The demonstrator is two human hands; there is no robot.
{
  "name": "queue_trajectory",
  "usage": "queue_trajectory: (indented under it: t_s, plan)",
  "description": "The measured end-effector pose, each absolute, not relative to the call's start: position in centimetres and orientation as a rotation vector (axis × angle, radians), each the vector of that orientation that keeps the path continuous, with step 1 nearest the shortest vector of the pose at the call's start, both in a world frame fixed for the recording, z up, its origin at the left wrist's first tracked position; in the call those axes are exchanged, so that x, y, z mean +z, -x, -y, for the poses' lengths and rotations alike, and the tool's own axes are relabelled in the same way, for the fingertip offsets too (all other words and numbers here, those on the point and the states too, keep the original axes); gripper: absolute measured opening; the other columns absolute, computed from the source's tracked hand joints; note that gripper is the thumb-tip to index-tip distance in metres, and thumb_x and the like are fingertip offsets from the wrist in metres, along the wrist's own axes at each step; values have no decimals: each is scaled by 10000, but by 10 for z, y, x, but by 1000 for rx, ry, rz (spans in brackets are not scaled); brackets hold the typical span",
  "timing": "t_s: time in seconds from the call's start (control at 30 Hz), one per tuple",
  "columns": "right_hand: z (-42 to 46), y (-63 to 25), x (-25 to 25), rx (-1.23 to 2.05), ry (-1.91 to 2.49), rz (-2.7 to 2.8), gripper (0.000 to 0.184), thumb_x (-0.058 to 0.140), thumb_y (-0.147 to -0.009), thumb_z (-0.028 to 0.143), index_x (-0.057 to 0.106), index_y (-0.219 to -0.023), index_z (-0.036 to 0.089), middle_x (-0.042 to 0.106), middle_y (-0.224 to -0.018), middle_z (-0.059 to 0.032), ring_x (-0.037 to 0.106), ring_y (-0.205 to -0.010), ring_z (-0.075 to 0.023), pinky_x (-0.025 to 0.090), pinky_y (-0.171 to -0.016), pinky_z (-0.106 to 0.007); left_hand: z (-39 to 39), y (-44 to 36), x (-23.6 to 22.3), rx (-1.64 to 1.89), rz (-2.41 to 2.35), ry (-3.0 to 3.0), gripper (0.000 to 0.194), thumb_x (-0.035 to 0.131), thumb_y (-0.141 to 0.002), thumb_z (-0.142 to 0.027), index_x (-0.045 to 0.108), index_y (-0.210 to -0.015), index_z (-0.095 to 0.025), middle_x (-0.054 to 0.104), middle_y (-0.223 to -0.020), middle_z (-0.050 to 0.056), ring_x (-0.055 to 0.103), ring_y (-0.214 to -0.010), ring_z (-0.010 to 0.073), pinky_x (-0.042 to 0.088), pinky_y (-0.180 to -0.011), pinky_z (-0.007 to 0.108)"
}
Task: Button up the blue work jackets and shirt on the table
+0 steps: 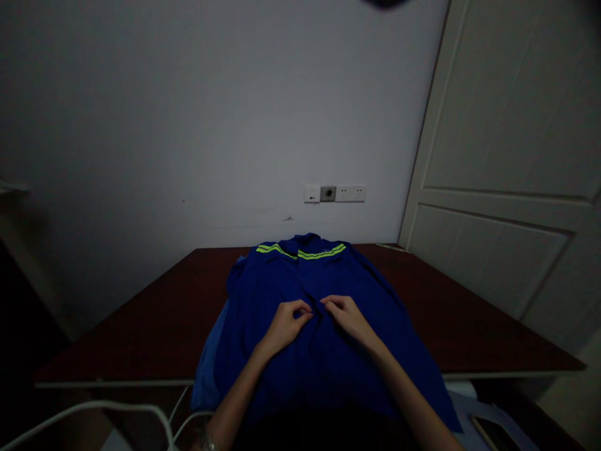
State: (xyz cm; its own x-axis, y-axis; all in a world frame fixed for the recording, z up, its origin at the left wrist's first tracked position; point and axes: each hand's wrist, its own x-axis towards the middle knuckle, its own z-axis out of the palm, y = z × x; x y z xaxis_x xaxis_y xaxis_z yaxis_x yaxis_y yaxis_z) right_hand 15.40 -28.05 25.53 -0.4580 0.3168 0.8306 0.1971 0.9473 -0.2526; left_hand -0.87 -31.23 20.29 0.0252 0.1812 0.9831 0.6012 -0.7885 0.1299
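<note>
A dark blue work jacket (366, 282) is spread over the table with its collar toward the wall. Yellow-green reflective stripes (322, 253) cross its chest. At the middle front opening, my left hand (287, 324) pinches the fabric with thumb and fingers together. Just to the right, my right hand (348, 315) pinches the other side of the same opening, its fingertips a short gap from the left ones. Any button or zip between them is too dark to make out. A lighter blue cloth (206, 369) shows from under the jacket's left side.
The dark red table (164, 313) reaches back to the wall, which carries sockets (350, 193). A white door (507, 188) stands at the right. White cables (117, 406) loop at the lower left. Below the table's right front edge lies a phone-like flat object (495, 433).
</note>
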Motion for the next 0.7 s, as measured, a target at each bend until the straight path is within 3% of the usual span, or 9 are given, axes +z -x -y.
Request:
queue_trajectory:
  t_s: [0.4,0.53,0.7]
  plan:
    - [277,-163,244,229,442,2144,328,522,-707,281,624,-957,95,596,-665,-4,515,-481,-93,419,-490,-219,312,13,191,-1884,825,2064,126,603,-722,-242,684,-773,-160,700,-798,23,640,-765,158,459,-718,215]
    - [290,-163,230,-196,503,2055,409,531,-751,408,584,-1056,140,606,-736,-29,573,-614,-144,447,-586,-258,309,15,185,-1858,860,2047,131,582,-723,-208,694,-778,-167,702,-806,20,639,-773,159,458,-734,221]
    - [314,-149,197,-843,670,1870,576,579,-713,494,479,-1213,226,552,-1035,-98,588,-829,-230,463,-601,-293,302,15,185,-2004,875,2024,128,600,-694,-192,692,-775,-155,701,-794,31,643,-769,166,472,-725,226]
